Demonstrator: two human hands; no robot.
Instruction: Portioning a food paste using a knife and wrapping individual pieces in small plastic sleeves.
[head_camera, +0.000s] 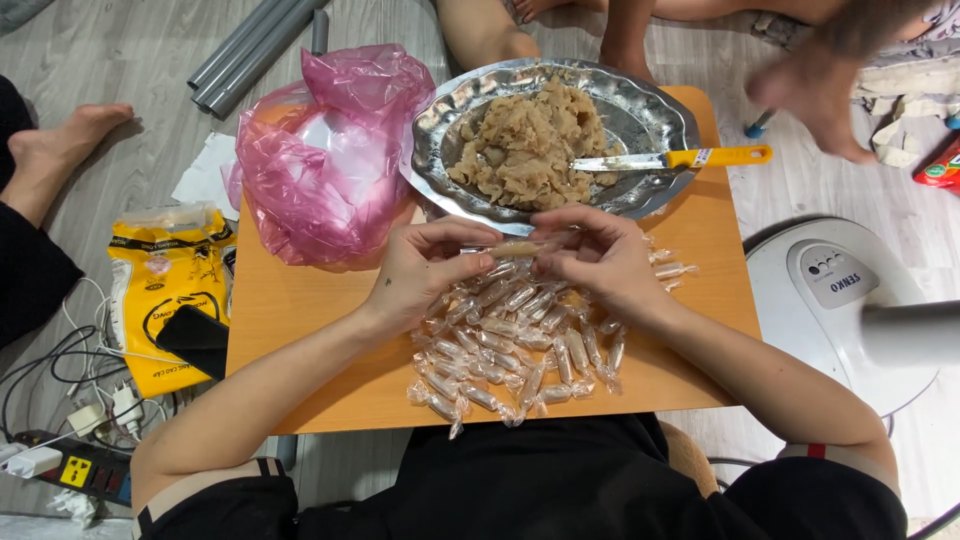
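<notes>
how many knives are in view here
1. The yellow-handled knife lies across the right rim of the metal tray, blade on the pale candy mass. Others could be hidden under the pink bag.

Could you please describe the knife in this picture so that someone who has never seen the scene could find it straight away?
Start at the orange table and go to the scalloped silver tray at its far edge, which holds a heap of beige paste. The knife lies across the tray's right rim, blade on the paste. Its bright yellow handle sticking out past the rim sets it apart.
</notes>
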